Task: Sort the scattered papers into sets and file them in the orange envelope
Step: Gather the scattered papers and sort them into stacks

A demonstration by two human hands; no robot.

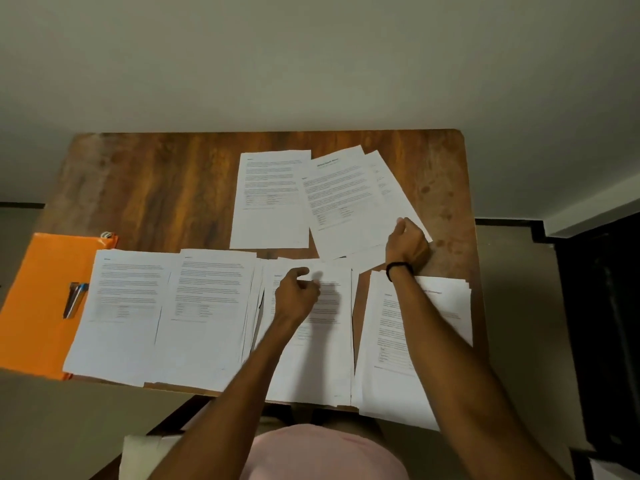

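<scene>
Four paper stacks [207, 306] line your worktop's [156, 188] near edge, long sides running away from you, orange envelope [38, 306] at their left.
Your right hand [407, 245] grips the tilted loose sheets' [346, 202] near corner; your left hand's [296, 292] fingers [302, 271] curl over the third stack [318, 358], hold unclear.

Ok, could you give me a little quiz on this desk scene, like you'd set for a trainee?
1. True or false: the orange envelope lies at the left end of the table.
2. Who grips the fanned sheets at the far side? A. neither hand B. the right hand C. both hands
3. Fill in: the row nearest the person holds ___ paper piles.
Key: 1 true; 2 B; 3 four.
</scene>
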